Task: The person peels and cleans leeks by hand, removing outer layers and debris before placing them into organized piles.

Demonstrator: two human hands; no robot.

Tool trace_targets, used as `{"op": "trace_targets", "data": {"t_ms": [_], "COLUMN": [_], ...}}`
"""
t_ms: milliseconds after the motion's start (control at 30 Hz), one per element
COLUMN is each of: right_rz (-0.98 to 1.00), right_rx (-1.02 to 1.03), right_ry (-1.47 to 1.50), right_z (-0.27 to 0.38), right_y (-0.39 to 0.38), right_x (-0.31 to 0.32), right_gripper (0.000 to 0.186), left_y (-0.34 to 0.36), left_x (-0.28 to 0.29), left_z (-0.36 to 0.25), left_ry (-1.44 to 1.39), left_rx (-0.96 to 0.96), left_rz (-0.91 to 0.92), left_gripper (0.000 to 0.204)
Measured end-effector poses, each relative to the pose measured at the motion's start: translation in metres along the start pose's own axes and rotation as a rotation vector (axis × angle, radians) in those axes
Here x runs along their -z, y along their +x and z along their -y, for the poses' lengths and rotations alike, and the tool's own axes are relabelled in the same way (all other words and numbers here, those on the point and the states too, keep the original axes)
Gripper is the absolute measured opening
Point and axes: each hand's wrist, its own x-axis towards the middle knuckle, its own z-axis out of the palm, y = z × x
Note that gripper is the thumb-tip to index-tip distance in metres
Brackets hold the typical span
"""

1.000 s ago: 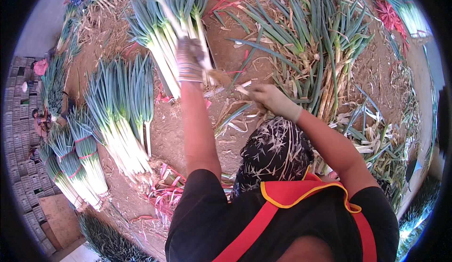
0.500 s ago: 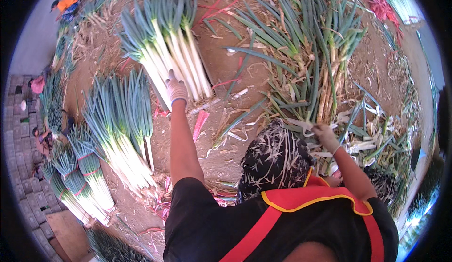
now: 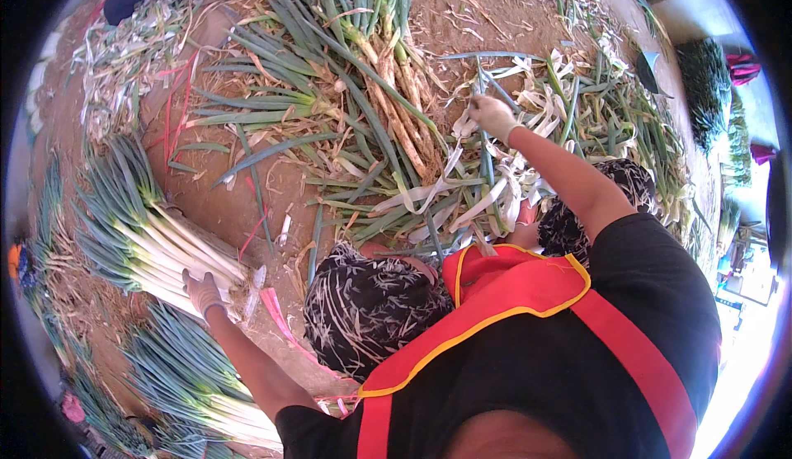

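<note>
Long green onions (image 3: 165, 244), one loose bunch: lying side by side on the brown earth at left, green leaves fanning toward the upper left, pale, smooth stalks running straight and roughly parallel, root ends pointing to the lower right and sitting roughly level with one another. Stripped leaves (image 3: 513, 180), one loose heap, right of centre: whitish, limp strips curling and crossing over one another, mixing with flat green blades, and spreading unevenly across the ground toward the right.
</note>
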Motion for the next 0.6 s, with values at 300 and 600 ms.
{"op": "trace_targets", "data": {"t_ms": [300, 600], "right_rz": [0.049, -0.038], "right_rx": [-0.085, 0.147], "right_ry": [0.424, 0.841], "right_z": [0.116, 0.153], "right_y": [0.011, -0.038], "right_x": [-0.113, 0.014], "right_gripper": [0.054, 0.038], "left_y": [-0.121, -0.161], "left_x": [-0.077, -0.105], "left_z": [-0.157, -0.187], "left_ry": [-0.38, -0.67], "left_rx": [-0.578, -0.523], "left_rz": [0.248, 0.639], "left_gripper": [0.043, 0.026]}}
